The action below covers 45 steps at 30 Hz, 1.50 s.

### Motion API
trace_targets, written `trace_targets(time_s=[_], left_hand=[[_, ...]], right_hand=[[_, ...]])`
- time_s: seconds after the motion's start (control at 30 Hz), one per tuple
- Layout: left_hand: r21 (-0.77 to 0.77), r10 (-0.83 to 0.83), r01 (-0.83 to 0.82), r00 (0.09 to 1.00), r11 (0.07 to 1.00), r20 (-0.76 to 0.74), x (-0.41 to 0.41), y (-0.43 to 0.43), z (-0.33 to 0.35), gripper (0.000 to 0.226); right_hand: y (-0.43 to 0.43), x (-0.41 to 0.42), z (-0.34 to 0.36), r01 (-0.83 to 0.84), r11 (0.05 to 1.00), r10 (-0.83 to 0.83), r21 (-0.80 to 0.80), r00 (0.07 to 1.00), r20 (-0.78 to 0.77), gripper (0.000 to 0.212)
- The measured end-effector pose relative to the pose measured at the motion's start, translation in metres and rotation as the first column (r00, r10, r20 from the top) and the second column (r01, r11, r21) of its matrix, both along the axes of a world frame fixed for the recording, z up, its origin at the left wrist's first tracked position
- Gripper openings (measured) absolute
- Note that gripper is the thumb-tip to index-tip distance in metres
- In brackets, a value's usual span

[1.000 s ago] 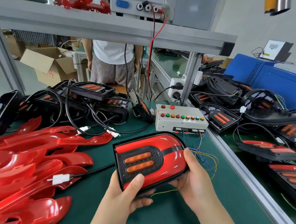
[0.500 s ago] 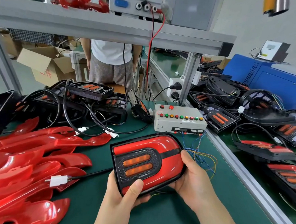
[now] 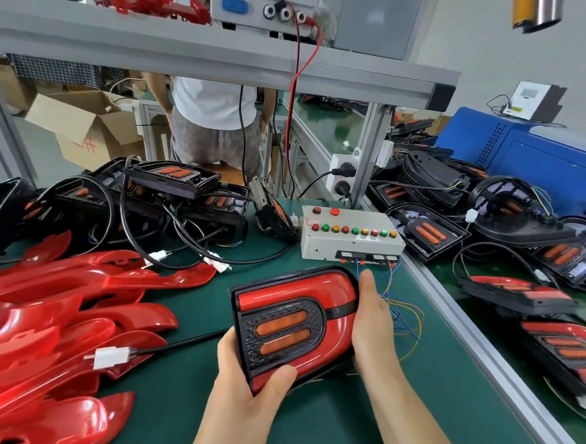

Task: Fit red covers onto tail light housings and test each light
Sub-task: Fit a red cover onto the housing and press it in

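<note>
I hold a tail light (image 3: 295,325) over the green mat, a black housing with a red cover on it and two orange lenses. My left hand (image 3: 247,390) grips its near left corner, thumb on the red cover. My right hand (image 3: 374,326) clasps its right end, thumb up along the edge. Its black cable runs left to a white plug (image 3: 110,356) lying on the pile of loose red covers (image 3: 48,327). The grey test box (image 3: 349,234) with coloured buttons stands just behind, thin wires trailing from it.
Bare black housings (image 3: 170,193) with cables are heaped at the back left. More tail lights (image 3: 520,294) lie on the neighbouring bench to the right past an aluminium rail. A power supply (image 3: 263,4) sits on the overhead shelf. A person stands behind the bench.
The tail light has shifted slightly nearer and lower in my hands; both hands keep their hold. The plug and covers lie as before.
</note>
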State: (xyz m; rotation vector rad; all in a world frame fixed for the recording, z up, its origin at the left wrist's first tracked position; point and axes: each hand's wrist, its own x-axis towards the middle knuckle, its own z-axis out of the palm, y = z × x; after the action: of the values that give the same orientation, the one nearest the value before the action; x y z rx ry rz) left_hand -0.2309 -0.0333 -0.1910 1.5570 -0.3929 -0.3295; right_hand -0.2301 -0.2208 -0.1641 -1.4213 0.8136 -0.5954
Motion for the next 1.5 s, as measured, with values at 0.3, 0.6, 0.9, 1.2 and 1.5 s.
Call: trace_targets(time_s=[0.3,0.6,0.9,1.2,1.5], left_hand=[[0.047,-0.249,0.252,0.967,0.967,-0.051,0.008,0.009,0.009,0.066],[0.123,-0.181,0.176,0.983,0.977,0.028,0.002,0.007,0.007,0.072],[0.24,-0.135,0.105,0.984,0.965,0.112,-0.001,0.001,0.009,0.07],[0.227,-0.17,0.141,0.979,0.964,0.11,0.0,0.003,0.007,0.068],[0.22,-0.359,0.355,0.933,0.908,-0.023,0.014,0.008,0.012,0.076]], right_hand=[[-0.012,0.0,-0.011,0.062,0.996,-0.061,0.061,0.998,-0.016,0.054],[-0.021,0.005,-0.005,0.011,0.992,-0.006,0.122,0.999,-0.035,0.058],[-0.019,0.009,-0.011,-0.019,0.995,0.004,0.094,0.988,0.152,0.073],[-0.02,0.007,-0.011,-0.013,0.998,0.006,0.065,0.993,0.115,0.069],[-0.023,0.005,0.001,-0.045,0.994,0.035,0.1,0.995,0.094,0.073]])
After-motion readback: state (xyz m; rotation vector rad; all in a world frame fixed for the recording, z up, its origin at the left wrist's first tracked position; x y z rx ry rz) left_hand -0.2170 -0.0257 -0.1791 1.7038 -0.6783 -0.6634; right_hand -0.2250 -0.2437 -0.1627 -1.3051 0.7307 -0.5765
